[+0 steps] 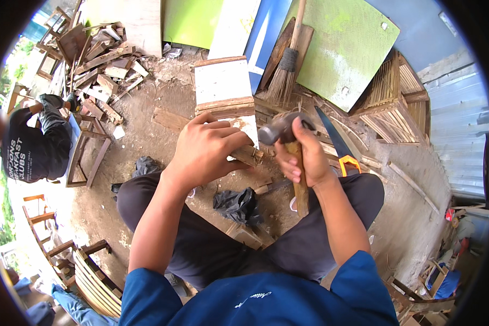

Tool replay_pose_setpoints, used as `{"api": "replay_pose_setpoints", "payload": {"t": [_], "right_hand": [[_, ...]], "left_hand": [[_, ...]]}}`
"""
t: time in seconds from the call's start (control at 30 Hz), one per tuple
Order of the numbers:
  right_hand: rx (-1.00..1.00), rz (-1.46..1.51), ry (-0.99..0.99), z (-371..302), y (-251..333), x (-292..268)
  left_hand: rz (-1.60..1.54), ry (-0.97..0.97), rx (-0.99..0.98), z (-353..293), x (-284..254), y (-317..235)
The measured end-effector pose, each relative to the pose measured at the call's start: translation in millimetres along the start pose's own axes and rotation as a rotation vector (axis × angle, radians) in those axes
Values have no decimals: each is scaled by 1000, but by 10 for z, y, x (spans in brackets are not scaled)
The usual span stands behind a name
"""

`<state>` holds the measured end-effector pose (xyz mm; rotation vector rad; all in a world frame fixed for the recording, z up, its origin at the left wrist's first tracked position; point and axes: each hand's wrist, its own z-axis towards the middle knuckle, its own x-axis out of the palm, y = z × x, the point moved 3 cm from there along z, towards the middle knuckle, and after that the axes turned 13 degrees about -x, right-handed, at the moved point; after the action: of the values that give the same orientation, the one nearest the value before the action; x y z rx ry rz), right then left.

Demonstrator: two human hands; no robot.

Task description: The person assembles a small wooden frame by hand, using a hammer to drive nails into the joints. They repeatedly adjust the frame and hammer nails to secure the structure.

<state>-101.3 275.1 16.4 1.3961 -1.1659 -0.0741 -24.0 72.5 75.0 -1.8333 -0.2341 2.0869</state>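
My left hand is closed over a piece of wood, whose rough, splintered end sticks out past the thumb. My right hand grips a hammer high up, close beneath its dark metal head, with the wooden handle pointing down between my knees. The hammer head is slightly blurred and sits just right of the wood's end. Beyond my right knee lies a handsaw with an orange grip. A white board edged with wooden strips is in front of my hands.
Black plastic lies on the ground between my legs. A broom leans on green panels ahead. Scrap wood is heaped at far left, near another person beside a wooden frame. A slatted wooden crate stands at right.
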Motion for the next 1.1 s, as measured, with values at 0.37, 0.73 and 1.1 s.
{"api": "replay_pose_setpoints", "payload": {"t": [0.37, 0.73, 1.1], "right_hand": [[-63, -46, 53, 77, -41, -9], [-238, -17, -22, -160, 240, -277], [-610, -241, -255, -542, 604, -374]], "left_hand": [[-11, 0, 0, 49, -4, 0], [2, -96, 8, 84, 55, -1], [201, -275, -318, -67, 168, -89]]}}
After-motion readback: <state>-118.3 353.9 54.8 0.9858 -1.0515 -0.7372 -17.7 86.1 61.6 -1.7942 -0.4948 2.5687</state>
